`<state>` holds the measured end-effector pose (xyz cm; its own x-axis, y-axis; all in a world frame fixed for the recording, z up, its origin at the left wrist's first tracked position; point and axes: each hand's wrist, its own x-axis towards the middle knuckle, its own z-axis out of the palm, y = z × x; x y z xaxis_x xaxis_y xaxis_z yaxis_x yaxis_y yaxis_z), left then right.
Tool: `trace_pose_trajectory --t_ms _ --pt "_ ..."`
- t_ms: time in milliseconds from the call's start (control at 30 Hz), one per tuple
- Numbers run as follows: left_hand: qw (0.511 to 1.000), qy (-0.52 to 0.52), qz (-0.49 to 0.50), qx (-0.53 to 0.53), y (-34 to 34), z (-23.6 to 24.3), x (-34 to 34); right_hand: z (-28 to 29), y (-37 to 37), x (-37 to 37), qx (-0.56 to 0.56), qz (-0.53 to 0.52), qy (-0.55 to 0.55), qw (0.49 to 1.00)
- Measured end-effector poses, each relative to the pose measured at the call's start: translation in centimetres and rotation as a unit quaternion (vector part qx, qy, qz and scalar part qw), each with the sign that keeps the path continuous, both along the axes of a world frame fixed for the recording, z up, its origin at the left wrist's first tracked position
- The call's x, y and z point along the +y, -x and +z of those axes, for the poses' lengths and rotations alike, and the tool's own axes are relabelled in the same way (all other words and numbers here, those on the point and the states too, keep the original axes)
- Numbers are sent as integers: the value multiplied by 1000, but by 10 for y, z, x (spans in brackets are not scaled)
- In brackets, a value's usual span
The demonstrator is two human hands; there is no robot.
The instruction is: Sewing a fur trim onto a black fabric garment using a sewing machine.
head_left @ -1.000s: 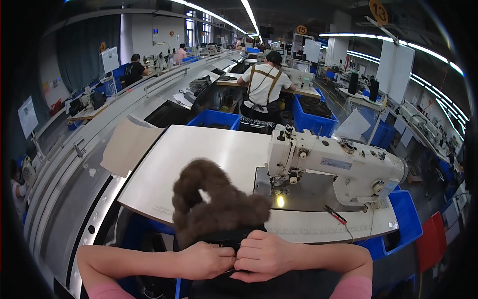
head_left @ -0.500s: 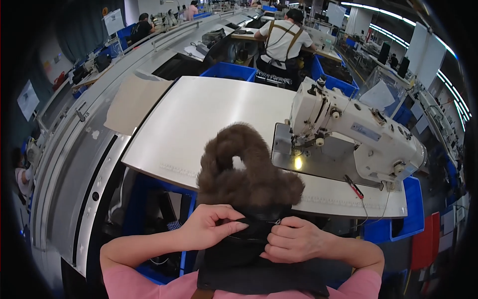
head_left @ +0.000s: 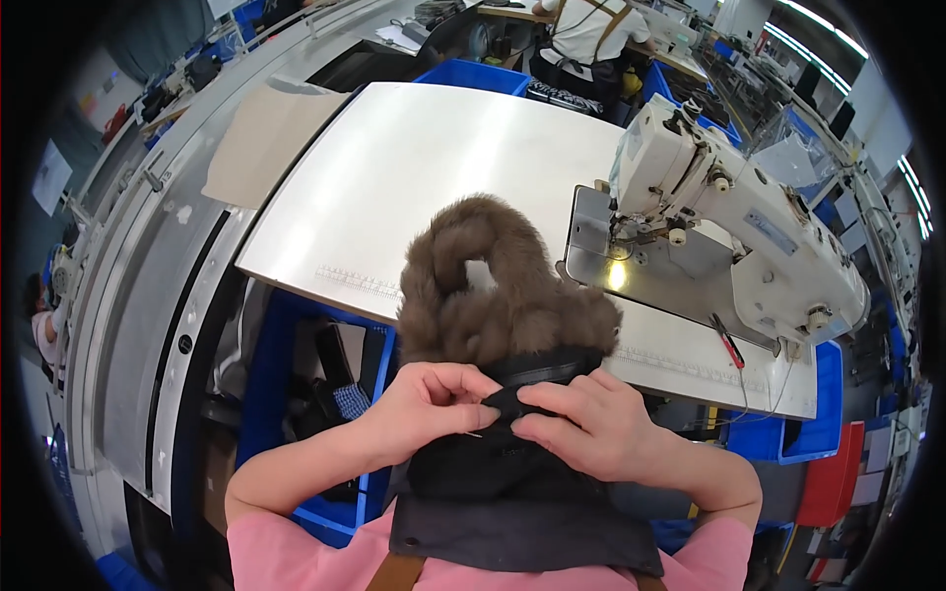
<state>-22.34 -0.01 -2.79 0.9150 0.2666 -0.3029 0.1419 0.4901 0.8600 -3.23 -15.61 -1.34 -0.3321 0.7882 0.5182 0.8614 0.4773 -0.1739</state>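
Note:
A brown furry bag [head_left: 498,325] with a looped furry handle rests against the near edge of the white table, its black lining [head_left: 532,492] hanging out toward me. A zipper [head_left: 542,374] runs across the black fabric just below the fur. My left hand [head_left: 434,406] pinches the lining under the zipper between thumb and fingers. Close beside it, my right hand [head_left: 589,416] has its thumb and fingers closed on the same fabric. The two sets of fingertips almost meet, and the fabric bunches between them. What lies under the fingertips is hidden.
A white sewing machine [head_left: 749,212] with its lamp lit stands at the right on the white table [head_left: 394,167]. Red-handled snips [head_left: 729,345] lie near it. Blue bins [head_left: 266,394] sit below at both sides. A person [head_left: 591,39] works beyond the table.
My right hand has moved left from the zipper's right part, and its thumb has come up beside my left hand. The view has tilted downward, so the table and machine appear higher.

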Motion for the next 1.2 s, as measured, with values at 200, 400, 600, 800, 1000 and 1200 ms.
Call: trace_pose_trajectory --t_ms 200,400,600,800,1000,1200 --pt "996 -7 84 7 -5 3 7 9 5 -3 -193 -26 -58 979" --pt "968 -191 86 -142 -13 -8 -16 -1 -9 -3 53 -6 95 994" --pt "881 -409 65 -230 -10 -16 -29 17 -14 8 73 -34 116 990" --pt "805 -533 116 -233 -19 -11 -34 37 -8 27 -92 -5 103 990" --pt "760 -626 40 -170 -16 9 -27 4 -13 19 -83 25 47 995" --pt "729 -672 -80 -103 -12 27 -23 -27 -29 4 429 -68 59 899"
